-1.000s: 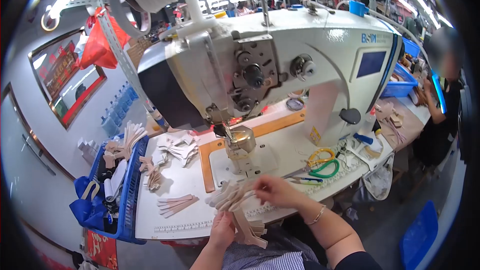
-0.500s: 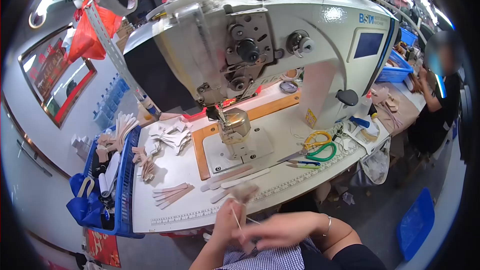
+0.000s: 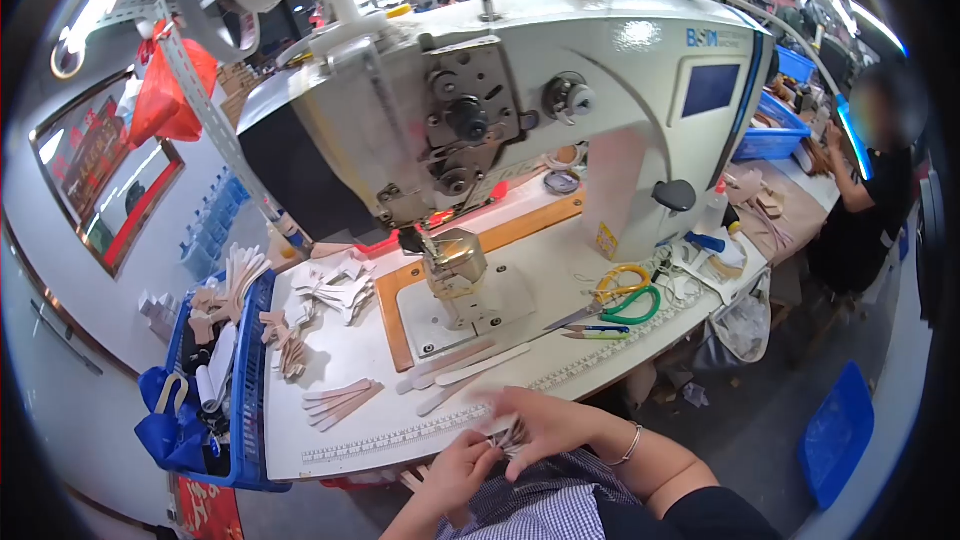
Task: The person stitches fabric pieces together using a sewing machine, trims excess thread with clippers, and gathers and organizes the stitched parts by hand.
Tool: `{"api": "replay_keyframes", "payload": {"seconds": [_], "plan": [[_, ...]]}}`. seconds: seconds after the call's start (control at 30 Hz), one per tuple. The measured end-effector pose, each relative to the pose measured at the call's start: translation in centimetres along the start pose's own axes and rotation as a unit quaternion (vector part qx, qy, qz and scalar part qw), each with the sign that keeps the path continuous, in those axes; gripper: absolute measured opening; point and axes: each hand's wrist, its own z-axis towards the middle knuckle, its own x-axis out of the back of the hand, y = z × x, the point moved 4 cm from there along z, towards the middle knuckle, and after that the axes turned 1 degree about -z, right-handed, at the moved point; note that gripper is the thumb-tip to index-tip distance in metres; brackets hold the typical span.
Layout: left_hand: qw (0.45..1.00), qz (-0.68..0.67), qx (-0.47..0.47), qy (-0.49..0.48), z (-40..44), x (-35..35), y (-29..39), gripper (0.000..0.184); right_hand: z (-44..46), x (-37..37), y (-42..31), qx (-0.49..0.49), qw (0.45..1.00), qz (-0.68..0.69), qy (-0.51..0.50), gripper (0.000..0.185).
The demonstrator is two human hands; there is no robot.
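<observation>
Apparently pinching a small bundle of pale strips (image 3: 512, 437) in the left hand (image 3: 462, 468), with thumb and fingers drawn together, close to the near edge of the table (image 3: 285, 430). Curling the right hand (image 3: 550, 425) around the same bundle from the right, with thumb and fingers partly apart, but too blurred at the tips to tell whether clamped. Held low, over the checked cloth (image 3: 560, 500). Could shed 1 or 2 strips towards the floor through uneven pressure between the 2 hands, or crease thin ends by squeezing too hard. Could scatter the loose strips (image 3: 485, 365), lying just beside the base of the sewing machine (image 3: 620, 50), with a careless sweep forward. Might mix bundles by setting down too close to the fanned strips (image 3: 340, 402) at near left. Could nick a finger on the scissors (image 3: 575, 317), lying bare-bladed to the right, by reaching blindly.
</observation>
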Motion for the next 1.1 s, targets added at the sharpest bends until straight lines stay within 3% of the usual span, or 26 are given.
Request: {"api": "replay_keyframes", "payload": {"seconds": [0.07,0.13,0.17,0.2,0.23,0.27,0.33,0.37,0.43,0.5,0.57,0.6,0.67,0.7,0.8,0.83,0.87,0.93,0.97,1.03,1.07,1.1], "plan": [[0.997,-0.068,0.036,0.031,-0.1,-0.6,-1.1,0.023,0.6,-2.0,-0.4,-0.050,0.975,-0.115,-0.185,0.069],[0.985,-0.133,0.076,0.074,-0.3,-0.8,-1.7,0.019,0.6,-0.9,-2.7,0.112,0.975,-0.174,0.082,0.062],[0.971,-0.208,0.055,0.103,-0.5,-0.9,-1.5,0.019,0.2,-0.3,-4.4,0.140,0.956,-0.202,0.158,0.057],[0.948,-0.282,0.038,0.145,-1.3,-0.7,-1.5,0.020,0.1,-0.6,-4.6,0.156,0.959,-0.193,0.140,0.057],[0.959,-0.256,0.070,0.100,-1.8,-0.7,-1.3,0.025,0.0,-1.1,-4.1,0.130,0.961,-0.219,0.108,0.056],[0.931,-0.337,0.111,0.089,-2.2,-0.9,-1.4,0.027,0.1,-1.6,-3.7,0.111,0.961,-0.243,0.069,0.055],[0.917,-0.380,0.091,0.079,-3.6,-1.4,-3.1,0.031,0.4,-1.8,-5.2,0.125,0.944,-0.300,0.055,0.055],[0.877,-0.465,0.076,0.093,-4.1,-1.3,-2.7,0.029,0.7,-2.3,-4.5,0.152,0.957,-0.243,0.034,0.053],[0.859,-0.484,0.144,0.085,-6.3,-1.8,-3.4,0.026,1.2,-4.4,-3.1,0.202,0.965,-0.166,-0.033,0.052],[0.836,-0.507,0.173,0.124,-8.3,-1.7,-3.4,0.023,2.1,-5.6,-2.0,0.149,0.985,-0.087,0.006,0.047],[0.713,-0.576,0.303,0.262,-10.9,-2.0,-3.5,0.018,3.7,-7.2,-3.0,0.172,0.982,-0.075,-0.017,0.046],[0.725,-0.564,0.186,0.348,-12.2,-2.9,-5.6,0.025,4.5,-7.9,-3.5,0.180,0.981,-0.073,-0.005,0.044],[0.802,-0.415,0.141,0.406,-14.3,-1.4,-3.1,0.041,6.0,-9.3,-3.6,0.138,0.990,-0.034,-0.013,0.047],[0.861,-0.263,0.244,0.360,-15.2,-0.9,-0.9,0.052,6.9,-10.1,-3.3,0.132,0.990,-0.033,-0.029,0.049],[0.846,-0.239,0.283,0.383,-18.2,-3.3,-3.2,0.054,9.1,-13.1,-3.5,0.117,0.991,0.010,-0.070,0.056],[0.788,-0.281,0.308,0.453,-20.5,-4.4,-5.3,0.046,9.3,-13.6,-5.1,0.142,0.987,-0.011,-0.069,0.056],[0.629,-0.470,0.268,0.558,-22.7,-5.0,-6.2,0.034,9.6,-13.7,-6.3,0.165,0.984,-0.032,-0.064,0.057],[0.461,-0.455,0.297,0.702,-30.4,-8.2,-11.7,0.027,9.8,-13.9,-6.1,0.136,0.986,-0.030,-0.090,0.052],[0.363,-0.485,0.244,0.757,-34.1,-9.9,-12.3,0.023,10.0,-14.0,-5.0,0.128,0.983,-0.041,-0.127,0.049],[0.244,-0.508,0.247,0.789,-42.2,-16.6,-15.3,0.006,9.7,-13.8,-4.3,0.125,0.979,-0.064,-0.146,0.039],[0.173,-0.524,0.208,0.808,-48.6,-24.3,-20.0,0.004,9.5,-13.5,-4.0,0.148,0.976,-0.083,-0.133,0.037],[0.182,-0.491,0.195,0.829,-53.5,-28.9,-20.6,0.025,9.2,-12.9,-3.4,0.138,0.978,-0.079,-0.138,0.036]]}}
